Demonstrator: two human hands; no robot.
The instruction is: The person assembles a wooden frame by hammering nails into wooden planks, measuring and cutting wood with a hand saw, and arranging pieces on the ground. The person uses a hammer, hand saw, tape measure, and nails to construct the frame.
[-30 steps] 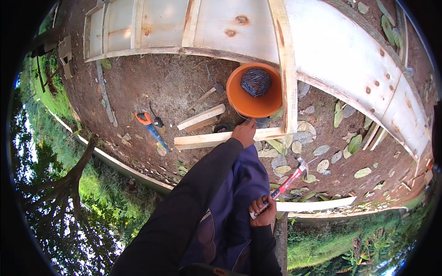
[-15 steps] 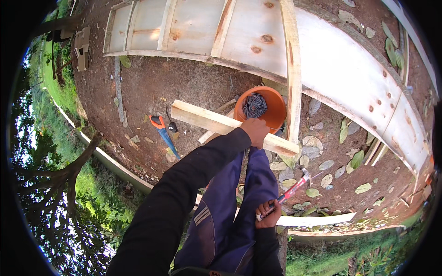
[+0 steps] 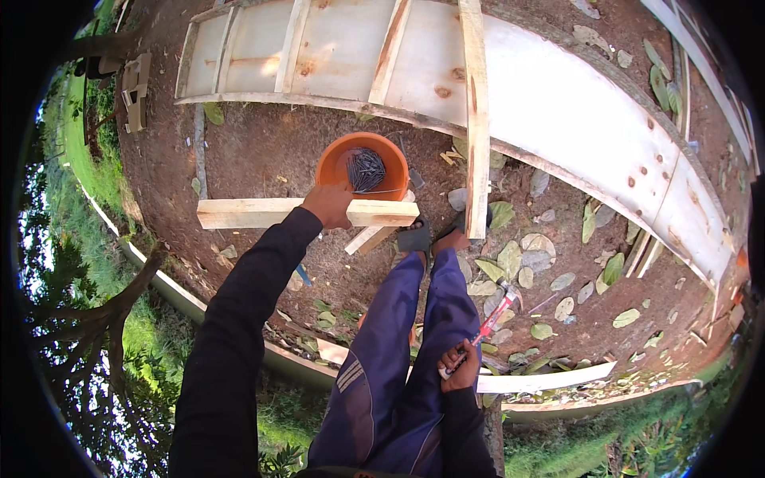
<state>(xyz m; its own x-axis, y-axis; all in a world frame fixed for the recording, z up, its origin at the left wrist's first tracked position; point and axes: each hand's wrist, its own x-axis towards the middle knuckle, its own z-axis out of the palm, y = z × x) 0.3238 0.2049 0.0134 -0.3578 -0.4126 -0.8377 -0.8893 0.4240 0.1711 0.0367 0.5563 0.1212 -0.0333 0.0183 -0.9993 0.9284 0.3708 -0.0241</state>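
The orange bucket [image 3: 330, 153] with nails [image 3: 366, 170] and the pale wood piece [image 3: 247, 213] have moved toward nine o'clock with the left hand [image 3: 327, 205], which I see grasping the wood; whether it holds also the bucket, at one o'clock from this hand, I cannot tell. The right hand [image 3: 460, 366] is clenched around the hammer [image 3: 491, 322], whose head points to one o'clock.
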